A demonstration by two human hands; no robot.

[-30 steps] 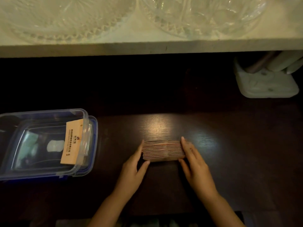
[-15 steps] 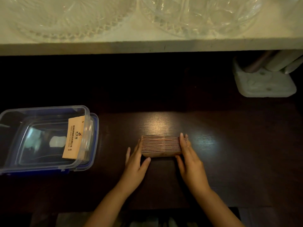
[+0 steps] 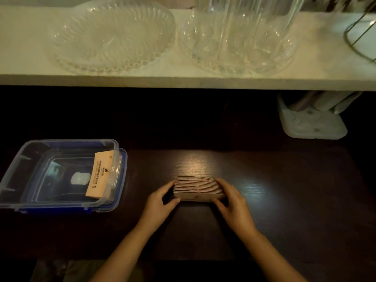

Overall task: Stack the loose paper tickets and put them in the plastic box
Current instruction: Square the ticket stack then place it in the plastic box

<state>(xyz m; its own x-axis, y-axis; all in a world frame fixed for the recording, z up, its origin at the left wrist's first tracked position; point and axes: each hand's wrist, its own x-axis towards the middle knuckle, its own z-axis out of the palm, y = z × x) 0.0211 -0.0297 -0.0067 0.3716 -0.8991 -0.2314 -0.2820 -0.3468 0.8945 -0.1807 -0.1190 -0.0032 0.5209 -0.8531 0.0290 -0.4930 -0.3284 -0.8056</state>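
Observation:
A stack of pinkish paper tickets (image 3: 195, 187) stands on edge on the dark table, near the front centre. My left hand (image 3: 159, 204) grips its left end and my right hand (image 3: 232, 202) wraps its right end, so the stack is squeezed between them. The clear plastic box (image 3: 18, 159) with blue trim sits at the left. One orange ticket (image 3: 99, 177) leans inside the box against its right wall.
A white shelf (image 3: 183, 78) overhangs the back of the table and carries a cut-glass dish (image 3: 112, 35), a second glass bowl (image 3: 236, 37) and a wire stand (image 3: 360, 35). A white plastic holder (image 3: 311, 123) sits at the back right under the shelf.
Both hands have closed more tightly around the ends of the ticket stack. The view has tilted up, showing more of the shelf. The box and its ticket have not moved.

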